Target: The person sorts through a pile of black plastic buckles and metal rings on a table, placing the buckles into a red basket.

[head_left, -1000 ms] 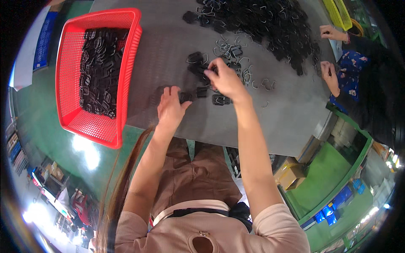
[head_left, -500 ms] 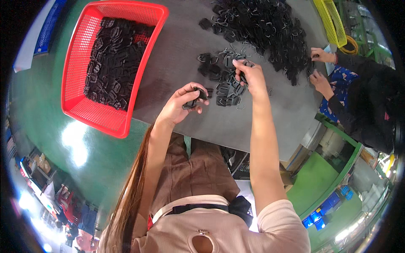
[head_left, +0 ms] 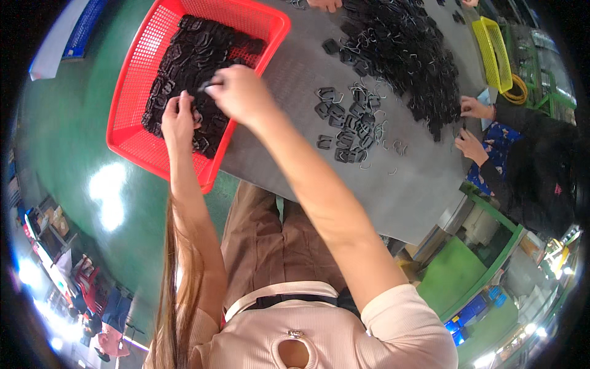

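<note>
Both hands are over the red basket, which holds a heap of black plastic buckles. My left hand has its fingers curled and pinched above the heap; what they hold is lost against the black pieces. Just to its right, my right hand is closed, blurred by motion, with a dark buckle showing at its fingertips. A small group of black buckles with thin metal wire loops lies on the grey table.
A large pile of black buckles and wire loops covers the far part of the table. A co-worker's hands work at the right edge; another person's hand shows at the top. A yellow basket stands at far right.
Both my hands have moved left from the table to above the red basket, the right one crossing over most. The view has shifted, so basket and piles appear further right.
</note>
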`<state>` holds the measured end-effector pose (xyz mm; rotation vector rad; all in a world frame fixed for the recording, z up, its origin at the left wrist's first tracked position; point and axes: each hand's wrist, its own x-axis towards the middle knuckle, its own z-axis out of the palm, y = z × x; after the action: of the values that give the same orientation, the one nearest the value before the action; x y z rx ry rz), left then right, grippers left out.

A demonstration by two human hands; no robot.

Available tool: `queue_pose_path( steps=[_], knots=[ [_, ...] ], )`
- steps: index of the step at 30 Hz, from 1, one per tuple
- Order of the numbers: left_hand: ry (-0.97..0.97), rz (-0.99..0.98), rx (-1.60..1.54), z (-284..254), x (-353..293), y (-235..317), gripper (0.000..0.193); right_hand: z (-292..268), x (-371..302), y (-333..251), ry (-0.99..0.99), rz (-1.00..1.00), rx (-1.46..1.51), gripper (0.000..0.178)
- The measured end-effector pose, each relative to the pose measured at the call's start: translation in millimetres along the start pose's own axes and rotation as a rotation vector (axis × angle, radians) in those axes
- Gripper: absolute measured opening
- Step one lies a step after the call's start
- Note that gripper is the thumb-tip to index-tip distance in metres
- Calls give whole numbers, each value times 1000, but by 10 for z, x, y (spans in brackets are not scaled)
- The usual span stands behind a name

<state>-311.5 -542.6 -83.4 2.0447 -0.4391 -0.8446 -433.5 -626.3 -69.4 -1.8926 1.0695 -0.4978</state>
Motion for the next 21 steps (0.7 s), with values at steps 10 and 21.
queue_pose_path(
  steps=[10, 21],
  knots=[
    [262, 978, 343, 480, -357, 368, 23, -444, -341, 227, 456, -152, -77, 19],
    [-282, 648, 693, 2148, -962, -381, 34, -1151, -1143, 1683, 260, 638, 191, 24]
  ],
)
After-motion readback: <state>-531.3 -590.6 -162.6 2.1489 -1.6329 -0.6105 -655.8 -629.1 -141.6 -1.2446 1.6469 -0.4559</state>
